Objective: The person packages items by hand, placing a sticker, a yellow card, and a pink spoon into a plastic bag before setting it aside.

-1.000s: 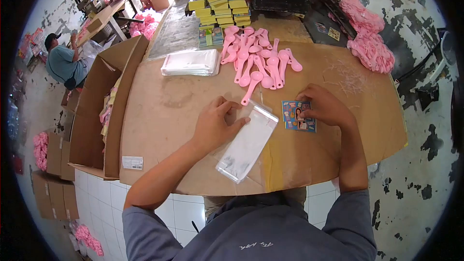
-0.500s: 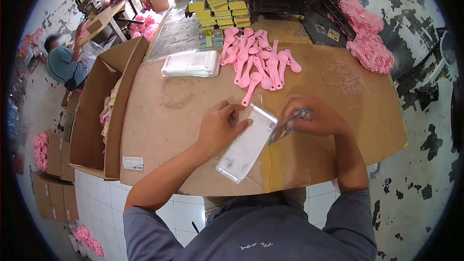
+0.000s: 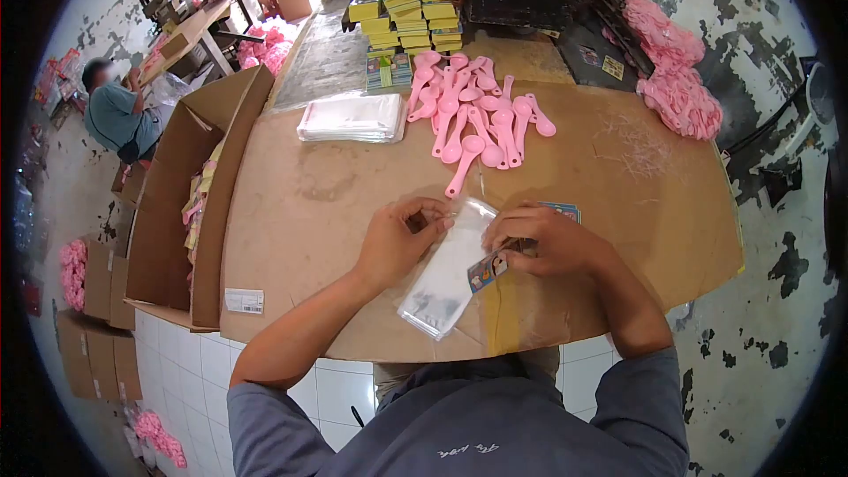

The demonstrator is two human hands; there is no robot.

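In front of me on the cardboard-covered table lies a slanted stack of clear plastic bags [image 3: 435, 287]. My left hand [image 3: 399, 237] is closed at the stack's upper left edge, thumb and forefinger pinching the opening of a bag. A small printed card [image 3: 487, 272] is held in my right hand [image 3: 549, 243], its lower end over the right edge of the bags. More printed cards [image 3: 565, 210] show partly behind the right hand. Farther up, pink plastic measuring spoons [image 3: 473, 119] lie in a loose pile, one with its handle pointing down toward the bags.
Another stack of clear bags [image 3: 352, 117] lies left of the spoons. Piled bundles of cards [image 3: 411, 13] stand at the back. A tall open carton [image 3: 168, 203] borders the table's left side. Pink bundles [image 3: 676, 97] rest at right. A seated person [image 3: 124, 115] is at far left.
My right hand has moved left and slightly down, bringing a card to the bags' right edge. Printed cards now show behind that hand. My left hand has stayed near the bags' upper edge.
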